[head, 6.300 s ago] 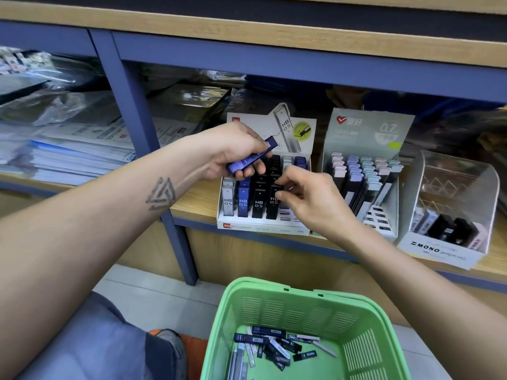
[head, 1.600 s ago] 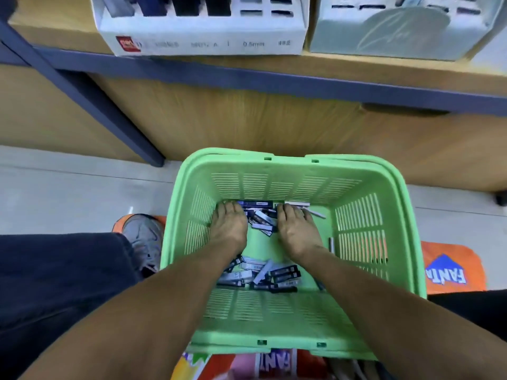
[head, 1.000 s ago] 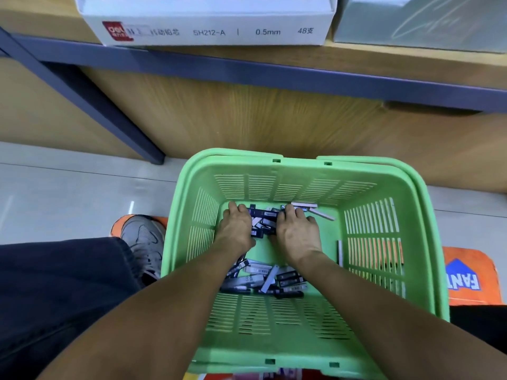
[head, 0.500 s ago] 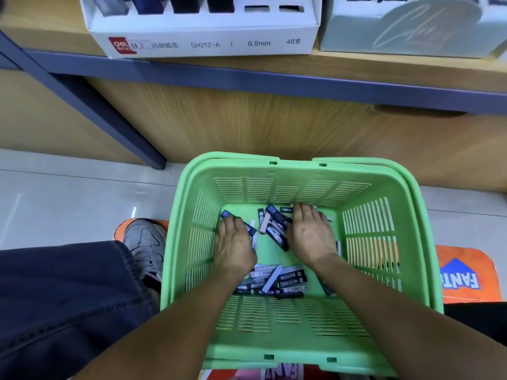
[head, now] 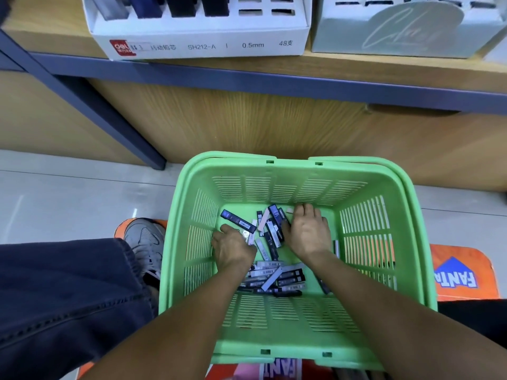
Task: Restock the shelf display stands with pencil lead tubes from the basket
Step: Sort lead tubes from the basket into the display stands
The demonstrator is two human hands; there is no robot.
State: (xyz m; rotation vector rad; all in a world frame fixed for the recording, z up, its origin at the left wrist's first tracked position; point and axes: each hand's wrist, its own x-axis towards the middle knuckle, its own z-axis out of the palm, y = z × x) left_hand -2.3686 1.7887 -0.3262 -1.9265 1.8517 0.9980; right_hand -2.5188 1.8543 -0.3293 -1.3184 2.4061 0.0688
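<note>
A green plastic basket (head: 411, 242) stands on the floor below the shelf, with several pencil lead tubes (head: 274, 278) loose on its bottom. Both of my hands are down inside it. My left hand (head: 233, 249) has its fingers curled over a few tubes, and a blue tube (head: 237, 221) sticks out past its fingertips. My right hand (head: 308, 233) lies palm down with a bunch of dark and white tubes (head: 270, 229) against its thumb; its fingertips are hidden. The white 0.5 mm display stand (head: 203, 46) sits on the shelf above, with empty slots at its right.
A grey-green display stand (head: 397, 37) stands to the right of the white one on the wooden shelf (head: 274, 64). A blue shelf post (head: 115, 122) slants down on the left. My jeans leg and grey shoe (head: 142, 242) are left of the basket, and an orange Fanta seat (head: 461, 272) is right of it.
My view dropped from the shelf stands to the basket. Both hands raked tubes together at the far side, then parted; the left hand drew back and left with the blue tube.
</note>
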